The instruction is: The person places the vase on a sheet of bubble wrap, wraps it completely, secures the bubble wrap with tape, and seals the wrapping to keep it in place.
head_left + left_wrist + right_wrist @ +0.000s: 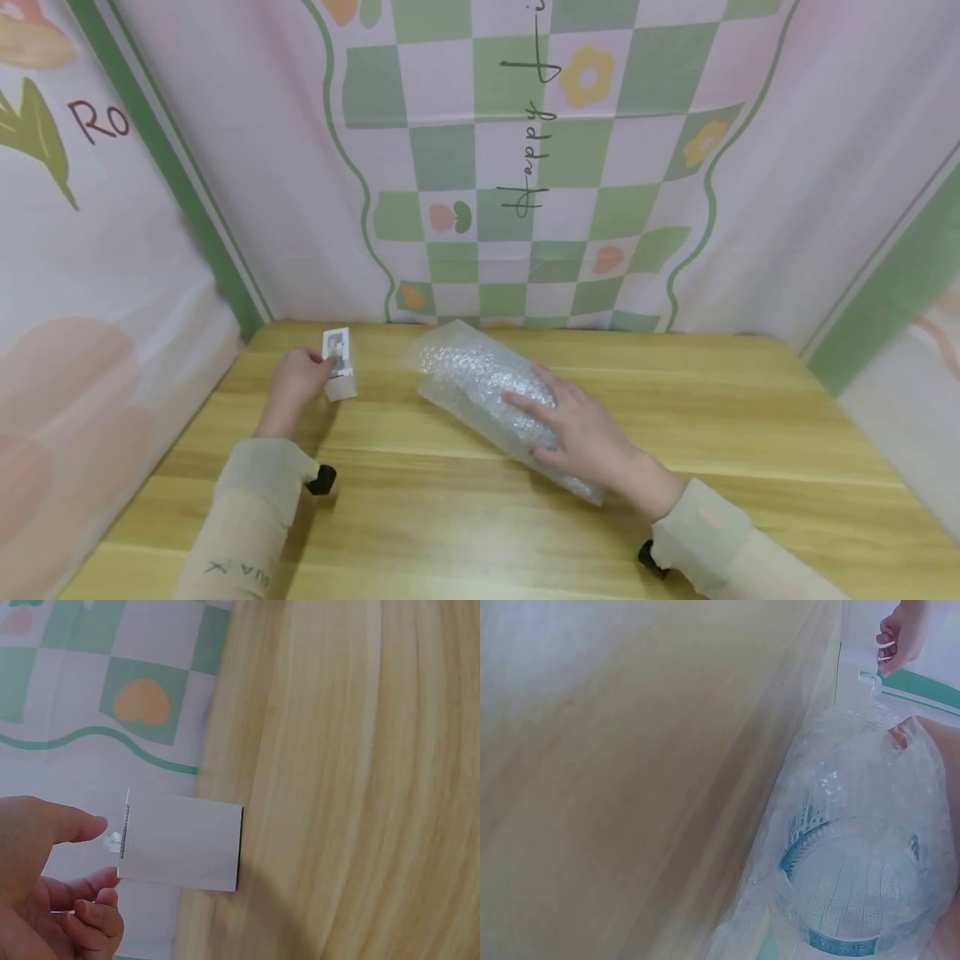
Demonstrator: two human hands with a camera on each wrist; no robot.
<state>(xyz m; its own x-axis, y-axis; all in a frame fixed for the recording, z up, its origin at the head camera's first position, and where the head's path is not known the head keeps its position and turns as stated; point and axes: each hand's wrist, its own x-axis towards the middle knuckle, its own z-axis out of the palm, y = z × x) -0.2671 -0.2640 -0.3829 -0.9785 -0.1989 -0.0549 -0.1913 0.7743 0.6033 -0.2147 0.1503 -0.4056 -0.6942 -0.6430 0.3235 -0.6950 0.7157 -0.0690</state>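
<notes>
In the head view my left hand (296, 379) is at a small white box (342, 387) with a grey picture-like patch on top. The left wrist view shows a small clear piece (113, 841) at the box top, with thumb and forefinger apart on either side of it; the other fingers are curled in. My right hand (588, 433) rests with spread fingers on a bubble-wrapped bundle (472, 375) that lies slantwise on the table. Through the wrap, the right wrist view shows a ribbed clear vessel (847, 892) with bluish edges.
The wood-grain table (420, 517) ends at a fabric backdrop (510, 158) with green checks and flowers. Another printed cloth (97, 275) hangs along the left side. A black strap piece (321, 480) sits at my left cuff.
</notes>
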